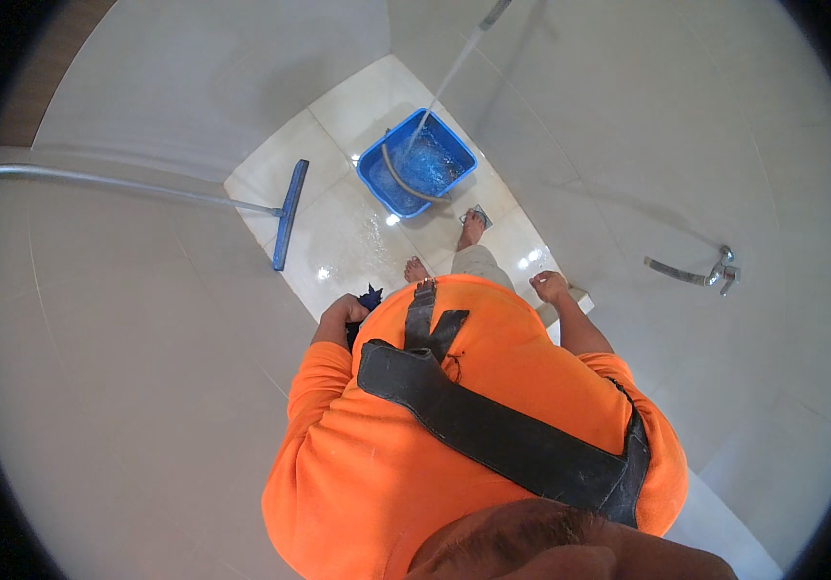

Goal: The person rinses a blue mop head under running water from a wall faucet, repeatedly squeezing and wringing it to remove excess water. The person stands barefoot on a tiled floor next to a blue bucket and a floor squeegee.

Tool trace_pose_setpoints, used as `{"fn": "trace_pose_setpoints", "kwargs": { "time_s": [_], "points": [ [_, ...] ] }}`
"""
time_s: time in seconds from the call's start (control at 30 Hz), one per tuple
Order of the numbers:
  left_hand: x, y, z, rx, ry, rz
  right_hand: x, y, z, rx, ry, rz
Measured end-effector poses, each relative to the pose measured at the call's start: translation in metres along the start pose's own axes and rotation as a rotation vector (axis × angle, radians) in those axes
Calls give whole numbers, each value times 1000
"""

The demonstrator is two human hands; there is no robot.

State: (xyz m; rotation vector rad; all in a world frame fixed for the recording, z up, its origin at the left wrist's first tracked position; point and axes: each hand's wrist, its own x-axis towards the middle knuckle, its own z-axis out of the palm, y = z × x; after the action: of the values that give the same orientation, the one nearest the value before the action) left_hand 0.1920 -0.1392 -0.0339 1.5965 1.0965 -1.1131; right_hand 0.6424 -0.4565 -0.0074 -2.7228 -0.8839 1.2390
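My left hand [344, 310] is closed around a dark navy cloth [371, 297], low beside my orange top. Down on the other side hangs my right hand [552, 287], its fingers curled in and nothing visible in them. On the wet tiles ahead of my feet stands a blue bucket [374, 187] with a curved handle [402, 184] lying across its opening. A stream of water [451, 72] falls into it from a spout [495, 13] at the top, churning the water inside. Neither hand touches the bucket.
To the left, a squeegee with a blue head [290, 215] and a long metal pole [130, 184] leans across the corner. A floor drain [479, 218] lies by my right foot [471, 230]. A metal tap [724, 272] juts from the right wall. Pale walls [628, 116] enclose the space.
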Motion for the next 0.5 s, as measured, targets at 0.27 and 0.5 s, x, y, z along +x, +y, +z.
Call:
{"fn": "trace_pose_setpoints", "kwargs": {
  "time_s": [0.27, 0.5],
  "points": [
    [-6, 0, 2, -42, -75, -49, 5, -10, -10, 28, -35, 31],
    [-16, -3, 4, -104, 3, -58, 12, -14, -14, -15, -8, -70]
  ]
}}
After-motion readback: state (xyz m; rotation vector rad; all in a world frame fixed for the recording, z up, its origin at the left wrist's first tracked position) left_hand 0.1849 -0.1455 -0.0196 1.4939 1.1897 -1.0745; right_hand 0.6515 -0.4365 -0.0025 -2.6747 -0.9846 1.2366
